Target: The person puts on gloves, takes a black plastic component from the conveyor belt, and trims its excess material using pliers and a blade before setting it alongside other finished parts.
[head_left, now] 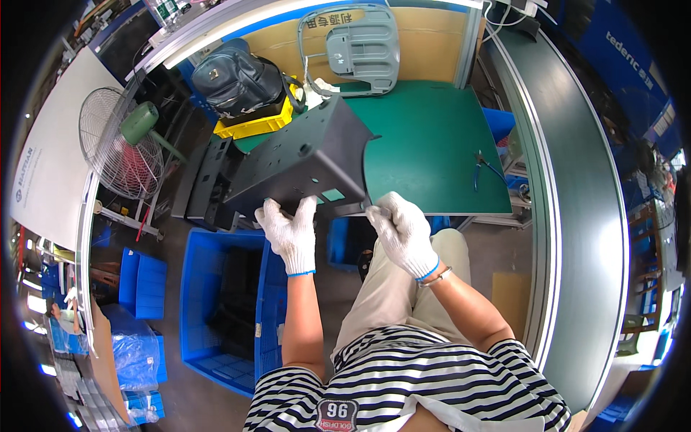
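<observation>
Both my hands wear white knit gloves. My left hand (291, 230) grips the near left edge of a large dark grey moulded plastic panel (306, 155) that rests tilted on the green mat (432, 144). My right hand (402, 229) grips the panel's near right edge. The panel has several holes and a curved cut-out on its right side.
A light grey plastic housing (363, 50) lies at the back of the mat, beside a dark backpack (237, 83) in a yellow bin (252, 126). Blue-handled pliers (484, 167) lie at the mat's right. A blue crate (216, 302) with dark parts stands below left. A fan (122, 147) stands left; a conveyor (583, 201) runs right.
</observation>
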A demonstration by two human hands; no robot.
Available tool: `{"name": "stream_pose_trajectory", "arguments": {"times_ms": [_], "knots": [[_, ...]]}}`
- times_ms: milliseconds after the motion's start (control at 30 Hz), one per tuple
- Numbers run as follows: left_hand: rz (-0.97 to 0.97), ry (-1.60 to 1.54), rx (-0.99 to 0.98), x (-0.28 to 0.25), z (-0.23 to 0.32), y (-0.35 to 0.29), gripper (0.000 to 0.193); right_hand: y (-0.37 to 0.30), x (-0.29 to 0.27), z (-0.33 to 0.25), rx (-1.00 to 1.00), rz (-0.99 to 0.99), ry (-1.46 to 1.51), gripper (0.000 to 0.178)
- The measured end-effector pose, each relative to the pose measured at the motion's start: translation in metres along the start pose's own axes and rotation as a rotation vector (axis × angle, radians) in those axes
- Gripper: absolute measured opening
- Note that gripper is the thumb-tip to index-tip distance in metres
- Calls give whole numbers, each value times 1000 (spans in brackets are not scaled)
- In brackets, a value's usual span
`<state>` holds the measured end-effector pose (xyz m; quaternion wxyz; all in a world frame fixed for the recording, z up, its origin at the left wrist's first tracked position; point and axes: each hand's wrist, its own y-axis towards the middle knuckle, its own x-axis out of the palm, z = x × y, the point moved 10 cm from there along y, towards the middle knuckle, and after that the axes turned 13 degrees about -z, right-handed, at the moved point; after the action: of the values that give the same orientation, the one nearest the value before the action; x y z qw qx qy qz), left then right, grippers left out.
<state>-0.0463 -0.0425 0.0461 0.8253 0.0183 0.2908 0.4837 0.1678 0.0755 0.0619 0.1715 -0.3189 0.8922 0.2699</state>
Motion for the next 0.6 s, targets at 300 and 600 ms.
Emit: {"name": "stream_pose_trajectory", "arguments": {"times_ms": [300,600], "knots": [[-147,-1506,-482,29,-67,12,49,-28,52,36,234,-267,286,28],[-527,-2035,-493,38,-41,-8,59,-29,63,66,266,-269,678,19]]}}
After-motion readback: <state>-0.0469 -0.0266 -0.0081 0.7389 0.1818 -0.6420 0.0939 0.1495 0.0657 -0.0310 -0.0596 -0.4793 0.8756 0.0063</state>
